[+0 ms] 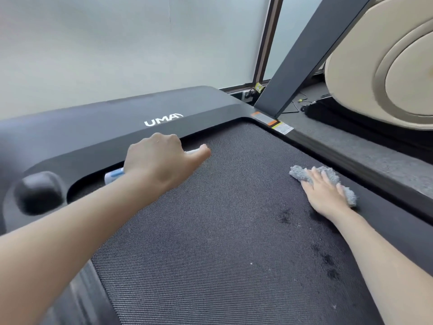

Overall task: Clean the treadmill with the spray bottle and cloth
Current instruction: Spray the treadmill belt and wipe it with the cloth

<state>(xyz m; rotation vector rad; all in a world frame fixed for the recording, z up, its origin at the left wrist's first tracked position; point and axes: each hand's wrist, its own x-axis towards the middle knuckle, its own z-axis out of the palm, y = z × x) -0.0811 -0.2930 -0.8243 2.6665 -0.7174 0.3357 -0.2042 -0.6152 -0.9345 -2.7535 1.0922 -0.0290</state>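
Observation:
The treadmill's black textured belt [210, 231] fills the middle of the view, with dark wet spots near its right side. My left hand [159, 160] grips a white and blue spray bottle [113, 175] near the belt's front end, the thumb pointing right. The bottle is mostly hidden by the hand. My right hand [325, 193] presses flat on a grey fluffy cloth [302, 174] at the belt's right edge, fingers straight.
The black motor cover [117, 127] with white lettering lies ahead of the belt. A dark upright post [304, 55] rises at the right front corner. A beige massage chair [386, 66] stands right, on grey carpet [351, 146]. Frosted glass wall behind.

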